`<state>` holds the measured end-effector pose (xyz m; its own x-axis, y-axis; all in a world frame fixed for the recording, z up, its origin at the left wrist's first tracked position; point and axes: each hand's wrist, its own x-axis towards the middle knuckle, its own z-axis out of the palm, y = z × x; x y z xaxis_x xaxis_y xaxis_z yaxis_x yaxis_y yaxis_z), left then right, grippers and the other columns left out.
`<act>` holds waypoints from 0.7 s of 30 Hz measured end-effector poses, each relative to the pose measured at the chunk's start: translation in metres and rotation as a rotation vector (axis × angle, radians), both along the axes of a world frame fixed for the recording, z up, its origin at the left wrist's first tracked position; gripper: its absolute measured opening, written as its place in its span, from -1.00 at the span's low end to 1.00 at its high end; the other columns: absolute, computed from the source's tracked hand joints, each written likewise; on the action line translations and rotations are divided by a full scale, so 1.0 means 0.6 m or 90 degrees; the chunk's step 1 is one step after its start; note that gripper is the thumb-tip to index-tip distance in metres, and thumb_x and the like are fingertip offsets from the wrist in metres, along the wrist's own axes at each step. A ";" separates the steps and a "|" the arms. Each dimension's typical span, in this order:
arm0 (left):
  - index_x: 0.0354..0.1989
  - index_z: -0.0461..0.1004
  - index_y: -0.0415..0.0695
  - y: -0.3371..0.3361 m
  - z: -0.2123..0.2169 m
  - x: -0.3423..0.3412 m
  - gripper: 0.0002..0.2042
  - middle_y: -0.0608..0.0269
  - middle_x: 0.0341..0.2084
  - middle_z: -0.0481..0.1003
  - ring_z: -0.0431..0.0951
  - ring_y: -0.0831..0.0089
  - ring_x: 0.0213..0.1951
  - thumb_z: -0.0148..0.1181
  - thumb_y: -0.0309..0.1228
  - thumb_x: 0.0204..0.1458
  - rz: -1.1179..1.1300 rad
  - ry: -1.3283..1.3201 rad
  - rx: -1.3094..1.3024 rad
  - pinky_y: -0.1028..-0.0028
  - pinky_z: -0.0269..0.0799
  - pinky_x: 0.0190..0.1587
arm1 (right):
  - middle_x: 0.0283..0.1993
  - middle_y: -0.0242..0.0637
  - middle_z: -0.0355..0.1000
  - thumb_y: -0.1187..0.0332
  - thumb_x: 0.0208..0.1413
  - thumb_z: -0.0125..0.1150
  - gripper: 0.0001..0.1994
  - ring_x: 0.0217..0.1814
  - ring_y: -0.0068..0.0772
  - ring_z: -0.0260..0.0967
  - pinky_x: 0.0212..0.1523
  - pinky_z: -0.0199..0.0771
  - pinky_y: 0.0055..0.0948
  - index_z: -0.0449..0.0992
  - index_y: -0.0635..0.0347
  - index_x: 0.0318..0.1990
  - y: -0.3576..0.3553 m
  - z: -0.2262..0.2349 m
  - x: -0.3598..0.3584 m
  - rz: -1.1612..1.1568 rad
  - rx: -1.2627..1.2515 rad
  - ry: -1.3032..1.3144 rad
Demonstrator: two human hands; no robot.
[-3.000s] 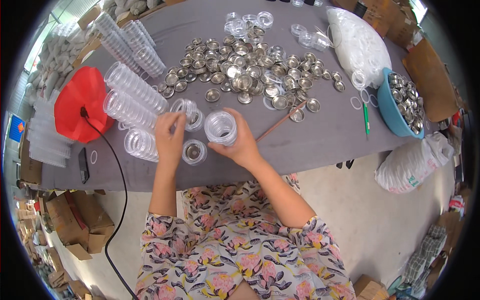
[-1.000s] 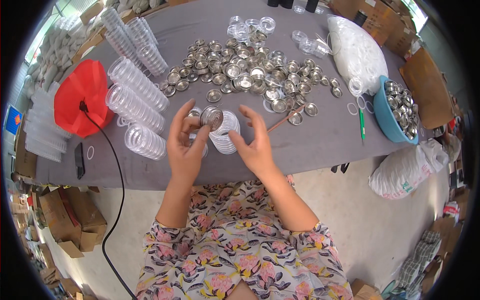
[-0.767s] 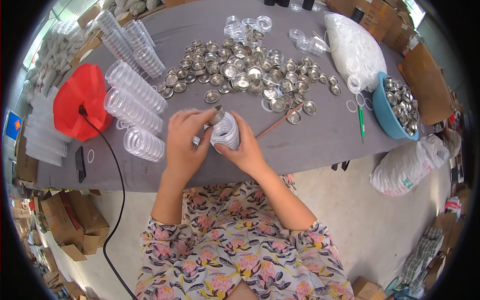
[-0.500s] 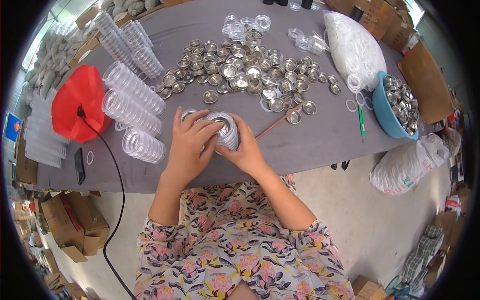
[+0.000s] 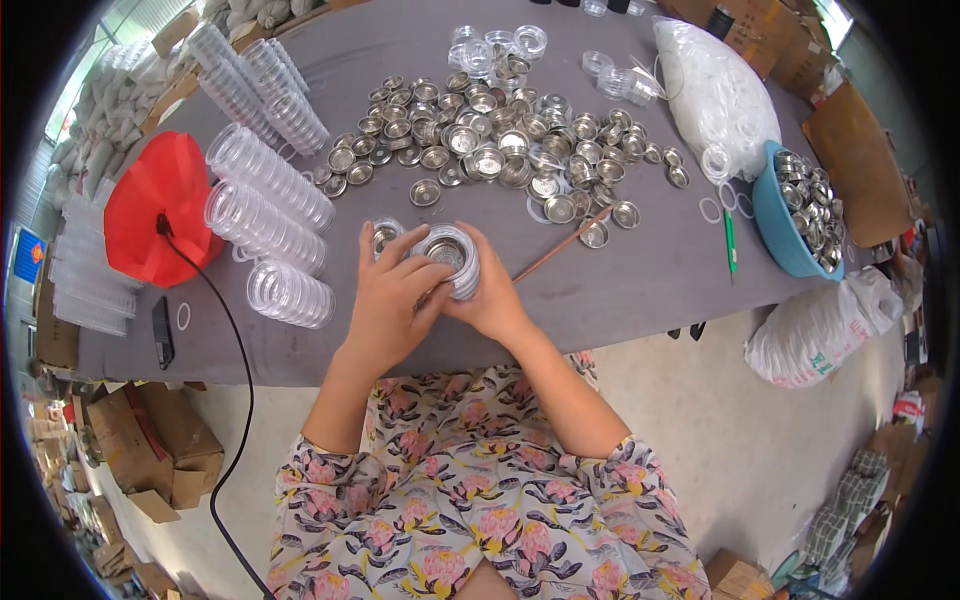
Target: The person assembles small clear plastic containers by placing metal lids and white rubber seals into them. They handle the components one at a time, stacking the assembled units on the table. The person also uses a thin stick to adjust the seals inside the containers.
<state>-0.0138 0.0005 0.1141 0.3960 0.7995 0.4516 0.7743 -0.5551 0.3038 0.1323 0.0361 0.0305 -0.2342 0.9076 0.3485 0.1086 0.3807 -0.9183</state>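
At frame centre, clear plastic stack (image 5: pixel 465 284) is gripped by right hand (image 5: pixel 494 300), fingers curled; metal cup (image 5: pixel 445 250) is seated inside; rim is touched by left hand (image 5: pixel 390 308), fingers bent.

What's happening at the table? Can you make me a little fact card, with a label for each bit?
Right hand: wrapped around a stack of clear round pieces
Left hand: fingers at the stack's top
Inside the stack's top: a silver metal cup
Middle of table: a pile of metal cups
Far right: a blue basin full of metal cups
Far left: a red object
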 end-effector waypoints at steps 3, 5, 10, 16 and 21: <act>-0.31 0.52 -0.04 -0.003 -0.022 0.001 -0.86 0.35 -0.35 0.50 0.37 0.20 0.07 0.17 -0.50 -0.08 0.014 -0.118 0.000 -0.13 -0.20 0.27 | 0.12 -0.02 0.26 0.35 -0.34 0.47 -0.16 0.19 -0.02 0.23 0.14 0.27 -0.22 0.14 0.26 0.19 0.002 -0.004 0.000 0.013 0.045 0.005; -0.28 0.53 -0.07 0.004 -0.035 0.001 -0.86 0.35 -0.33 0.52 0.42 0.27 0.02 0.16 -0.51 -0.04 0.038 -0.228 0.011 0.04 -0.02 0.24 | 0.12 -0.03 0.26 0.33 -0.34 0.49 -0.16 0.18 -0.03 0.23 0.14 0.26 -0.22 0.15 0.25 0.18 0.002 0.000 -0.005 0.005 0.030 0.007; -0.20 0.52 -0.19 -0.003 -0.026 -0.018 -0.85 0.32 -0.27 0.52 0.47 0.49 -0.12 0.13 -0.51 0.05 0.129 -0.811 -0.189 0.46 0.28 0.04 | 0.12 -0.04 0.27 0.25 -0.36 0.52 -0.14 0.19 -0.04 0.22 0.16 0.24 -0.22 0.17 0.23 0.16 0.001 0.002 0.000 -0.008 0.016 -0.039; -0.19 0.50 -0.23 -0.043 -0.057 -0.088 -0.83 0.26 -0.28 0.51 0.46 0.50 -0.23 0.15 -0.52 0.03 0.247 -0.565 -0.046 0.56 0.32 -0.10 | 0.11 -0.05 0.27 0.23 -0.37 0.53 -0.14 0.19 -0.05 0.21 0.16 0.24 -0.23 0.18 0.22 0.15 0.000 -0.004 -0.005 -0.012 0.006 -0.042; -0.25 0.49 -0.12 -0.071 -0.079 -0.080 -0.82 0.28 -0.35 0.47 0.42 0.25 -0.19 0.20 -0.50 -0.08 0.196 -0.066 0.002 0.06 0.10 0.15 | 0.11 -0.06 0.26 0.25 -0.38 0.52 -0.14 0.18 -0.05 0.21 0.17 0.24 -0.23 0.18 0.22 0.16 0.001 -0.008 -0.005 -0.007 0.024 -0.019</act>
<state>-0.0619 -0.0420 0.0668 0.0879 0.8734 0.4791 0.8712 -0.3006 0.3882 0.1292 0.0368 0.0258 -0.2347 0.8963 0.3762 0.1403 0.4141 -0.8993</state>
